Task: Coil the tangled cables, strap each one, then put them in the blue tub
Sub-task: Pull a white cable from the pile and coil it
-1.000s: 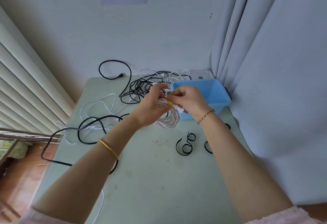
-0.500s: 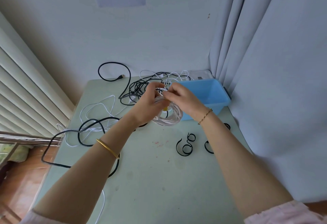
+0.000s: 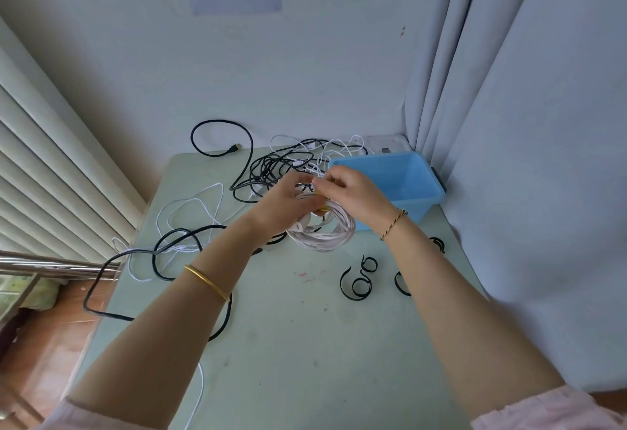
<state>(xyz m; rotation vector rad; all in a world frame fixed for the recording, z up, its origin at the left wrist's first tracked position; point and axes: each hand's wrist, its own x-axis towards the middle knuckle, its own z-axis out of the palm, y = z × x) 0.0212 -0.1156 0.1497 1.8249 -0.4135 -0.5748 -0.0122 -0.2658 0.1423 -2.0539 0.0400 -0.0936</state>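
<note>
Above the table's middle I hold a coiled white cable [image 3: 325, 231]. My left hand [image 3: 285, 207] grips the coil from the left, fingers curled round its strands. My right hand [image 3: 353, 193] pinches at the coil's top, where a bit of yellow strap [image 3: 326, 208] shows between the hands. The blue tub [image 3: 403, 178] stands just behind my right hand, at the table's far right, and looks empty. A tangle of black and white cables [image 3: 278, 166] lies behind the hands near the wall.
Curled black straps [image 3: 358, 282] lie on the green table [image 3: 305, 344] to the right, another strap [image 3: 437, 244] near the curtain. A long black cable [image 3: 159, 253] and a thin white cable [image 3: 190, 212] sprawl on the left, over the table's edge. A curtain hangs right.
Both hands have lifted slightly and shifted their hold; my right fingers moved from the yellow strap at the coil's side up to its top. The coil hangs lower beneath the hands.
</note>
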